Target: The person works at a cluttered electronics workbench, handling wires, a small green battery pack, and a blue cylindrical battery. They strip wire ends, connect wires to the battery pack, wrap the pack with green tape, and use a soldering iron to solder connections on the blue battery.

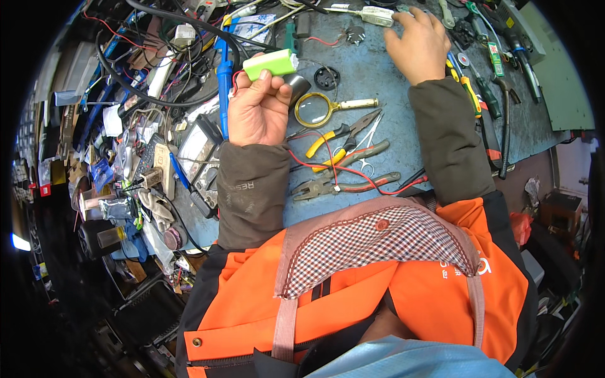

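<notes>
A green battery pack point(271, 64) is held above the bench point(365, 75), pinched by the thumb and fingers of the left hand point(259, 107). Its long axis is set nearly parallel to the bench's near edge, the white-tipped end pointed toward the right edge and canted slightly toward the far edge; a red wire point(236, 79) is seen by the other end. The right hand point(421, 47) is placed near the far edge, fingers bent beside a clear-handled tool point(377, 16); whether it is gripped cannot be told.
</notes>
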`<action>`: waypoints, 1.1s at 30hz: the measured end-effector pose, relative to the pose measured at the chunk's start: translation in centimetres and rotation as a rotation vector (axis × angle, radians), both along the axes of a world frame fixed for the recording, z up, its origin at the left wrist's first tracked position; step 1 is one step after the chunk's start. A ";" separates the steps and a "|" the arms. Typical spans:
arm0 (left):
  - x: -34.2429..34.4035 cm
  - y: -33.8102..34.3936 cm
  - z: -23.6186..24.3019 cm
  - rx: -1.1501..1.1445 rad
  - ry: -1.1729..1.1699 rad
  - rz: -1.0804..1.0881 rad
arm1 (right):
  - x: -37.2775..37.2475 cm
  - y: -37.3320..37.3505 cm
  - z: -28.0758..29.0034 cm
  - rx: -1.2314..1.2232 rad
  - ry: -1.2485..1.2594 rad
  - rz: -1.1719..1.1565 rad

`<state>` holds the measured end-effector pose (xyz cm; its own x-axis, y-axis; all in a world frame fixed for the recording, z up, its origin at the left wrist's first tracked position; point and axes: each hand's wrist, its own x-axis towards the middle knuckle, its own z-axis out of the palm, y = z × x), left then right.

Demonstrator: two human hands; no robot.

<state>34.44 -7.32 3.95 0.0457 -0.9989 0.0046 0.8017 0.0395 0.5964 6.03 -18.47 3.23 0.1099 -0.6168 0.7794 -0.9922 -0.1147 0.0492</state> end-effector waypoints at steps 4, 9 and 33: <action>-1.0 0.1 -0.6 -0.010 -0.065 -0.023 | 3.2 2.3 1.5 0.445 -0.971 0.982; -2.4 0.6 -0.5 0.098 -0.004 -0.020 | 7.1 6.7 0.8 0.457 -0.986 1.173; -3.4 1.0 0.2 -0.098 0.072 -0.060 | 7.3 7.3 0.9 1.136 -1.753 1.367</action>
